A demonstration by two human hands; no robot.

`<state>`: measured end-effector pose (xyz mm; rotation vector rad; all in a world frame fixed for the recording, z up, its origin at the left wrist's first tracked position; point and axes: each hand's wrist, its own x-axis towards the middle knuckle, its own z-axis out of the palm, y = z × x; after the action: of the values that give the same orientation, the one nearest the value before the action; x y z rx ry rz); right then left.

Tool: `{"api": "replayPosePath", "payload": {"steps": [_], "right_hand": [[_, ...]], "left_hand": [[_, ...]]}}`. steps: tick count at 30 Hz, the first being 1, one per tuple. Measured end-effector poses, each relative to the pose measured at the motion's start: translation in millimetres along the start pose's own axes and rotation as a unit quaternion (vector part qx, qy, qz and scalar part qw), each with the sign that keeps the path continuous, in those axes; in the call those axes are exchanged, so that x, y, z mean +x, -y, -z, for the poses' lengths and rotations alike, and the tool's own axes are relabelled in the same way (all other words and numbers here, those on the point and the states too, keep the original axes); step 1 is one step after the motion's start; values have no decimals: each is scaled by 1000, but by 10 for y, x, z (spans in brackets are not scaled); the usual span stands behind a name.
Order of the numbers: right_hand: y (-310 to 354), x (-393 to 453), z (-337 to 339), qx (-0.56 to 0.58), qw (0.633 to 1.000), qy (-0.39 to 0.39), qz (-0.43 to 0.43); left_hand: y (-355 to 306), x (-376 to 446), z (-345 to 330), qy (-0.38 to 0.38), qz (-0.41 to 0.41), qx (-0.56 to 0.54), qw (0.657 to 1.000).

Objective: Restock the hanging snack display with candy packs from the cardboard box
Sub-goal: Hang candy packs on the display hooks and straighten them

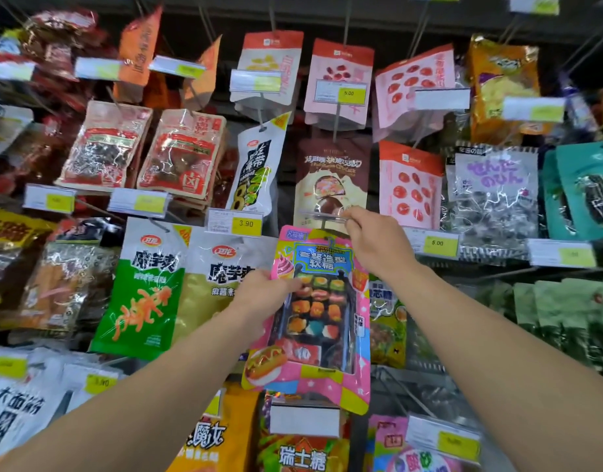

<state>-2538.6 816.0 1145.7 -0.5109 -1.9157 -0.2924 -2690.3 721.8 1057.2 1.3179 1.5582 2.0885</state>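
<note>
**Candy pack held up at the hanging display**

Candy pack (313, 311), pink with a clear window showing small burger- and sushi-shaped sweets, hangs in the middle of the snack display, its top edge just under a clear tag holder (324, 217). The left hand (259, 294) grips the pack's left edge, thumb curled over the front near the printed ice cream. The right hand (375, 240) is raised above the pack's top right corner, its fingers (353, 214) pinching the right end of the clear tag holder. Just behind that holder hangs a brown chocolate pouch (330, 178). Left of the pack hangs a green and white snack bag (147, 287); a yellow price label reading 3.90 (246, 223) sits up and to the left.
</note>
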Motion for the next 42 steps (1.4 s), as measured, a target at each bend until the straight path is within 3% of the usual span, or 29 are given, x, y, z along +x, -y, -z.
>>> {"api": "replayPosePath", "payload": {"steps": [22,30,35,38,42], "right_hand": [[112,-90,57,-3,1000,5,-16],[94,-192,0,-10,1000,3,6],[-15,-494,-152,-49,998,16,-25],[-21,-709,-293,27,994,43,-98],[-1,-979,-388,197,955,120,-189]], "left_hand": [[-16,24,66,-28,47,-14,998],[21,41,42,-15,53,13,998],[221,114,111,15,69,10,997],[369,214,151,33,80,-5,996],[356,104,121,33,74,-20,997]]}}
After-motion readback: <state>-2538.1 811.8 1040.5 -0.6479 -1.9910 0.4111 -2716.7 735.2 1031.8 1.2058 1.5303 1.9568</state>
